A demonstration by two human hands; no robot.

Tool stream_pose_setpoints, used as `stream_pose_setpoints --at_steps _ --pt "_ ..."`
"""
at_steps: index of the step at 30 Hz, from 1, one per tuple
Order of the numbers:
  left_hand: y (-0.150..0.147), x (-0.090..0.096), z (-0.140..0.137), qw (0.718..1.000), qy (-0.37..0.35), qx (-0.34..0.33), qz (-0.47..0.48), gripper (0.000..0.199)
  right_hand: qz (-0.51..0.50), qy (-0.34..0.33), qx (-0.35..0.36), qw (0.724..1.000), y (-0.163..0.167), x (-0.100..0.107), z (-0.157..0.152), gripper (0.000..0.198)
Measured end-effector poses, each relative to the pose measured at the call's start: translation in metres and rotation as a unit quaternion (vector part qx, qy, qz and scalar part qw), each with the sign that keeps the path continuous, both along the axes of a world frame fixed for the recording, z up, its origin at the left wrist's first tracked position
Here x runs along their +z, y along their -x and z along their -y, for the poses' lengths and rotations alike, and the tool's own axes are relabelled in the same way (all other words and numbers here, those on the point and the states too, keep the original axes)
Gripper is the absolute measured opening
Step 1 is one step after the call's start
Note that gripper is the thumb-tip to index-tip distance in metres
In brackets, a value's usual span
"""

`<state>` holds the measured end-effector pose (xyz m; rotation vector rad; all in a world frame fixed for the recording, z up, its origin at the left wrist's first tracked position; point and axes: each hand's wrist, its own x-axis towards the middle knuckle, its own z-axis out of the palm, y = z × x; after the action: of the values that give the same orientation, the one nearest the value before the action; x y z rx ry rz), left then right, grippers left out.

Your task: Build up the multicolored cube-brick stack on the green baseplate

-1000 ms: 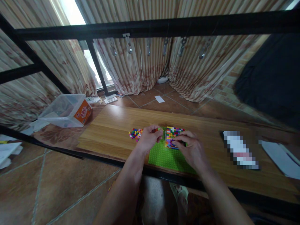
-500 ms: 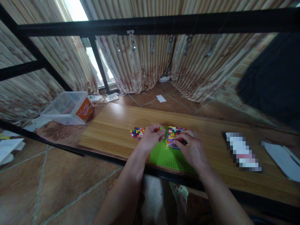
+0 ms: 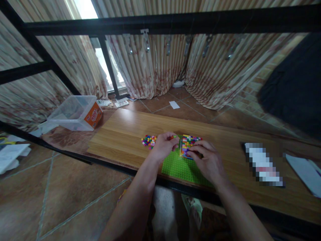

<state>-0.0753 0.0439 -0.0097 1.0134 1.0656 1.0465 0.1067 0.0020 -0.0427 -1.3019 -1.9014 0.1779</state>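
A green studded baseplate (image 3: 184,170) lies on the wooden tabletop, with a block of many-coloured building bricks (image 3: 187,142) on its far part. My right hand (image 3: 207,157) is over the near right side of that block, thumb and forefinger pinched on a small purple brick (image 3: 187,151) at its surface. Just left of the block, my left hand (image 3: 164,144) is closed, with small bricks, red and green, showing at its fingertips. Beside it on the left is a pile of loose coloured bricks (image 3: 149,141), partly covered by the hand.
A clear plastic bin (image 3: 75,113) with an orange label stands beyond the table's left end. To the right on the wooden tabletop (image 3: 120,134) lie a pixelated dark-edged device (image 3: 262,164) and white paper (image 3: 302,174). A black metal bar (image 3: 160,25) crosses in front of the curtains.
The whole view has shifted slightly, so things sit a little further right. My right fingers stay at the coloured block; my left hand keeps its closed pose beside it.
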Motion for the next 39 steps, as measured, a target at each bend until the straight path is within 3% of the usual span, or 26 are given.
stream_pose_setpoints --at_steps 10,25,39 --pt "0.000 0.001 0.000 1.000 -0.003 0.000 0.004 0.013 -0.067 0.024 -0.095 0.993 0.001 -0.001 -0.004 0.018" --pt "-0.001 0.002 0.001 1.000 -0.003 -0.007 -0.009 0.012 -0.131 0.065 -0.088 0.985 0.006 -0.008 -0.009 0.014" --pt "-0.008 -0.007 0.003 1.000 -0.007 -0.025 0.005 0.011 -0.128 0.057 -0.088 0.986 0.009 -0.007 -0.010 0.014"
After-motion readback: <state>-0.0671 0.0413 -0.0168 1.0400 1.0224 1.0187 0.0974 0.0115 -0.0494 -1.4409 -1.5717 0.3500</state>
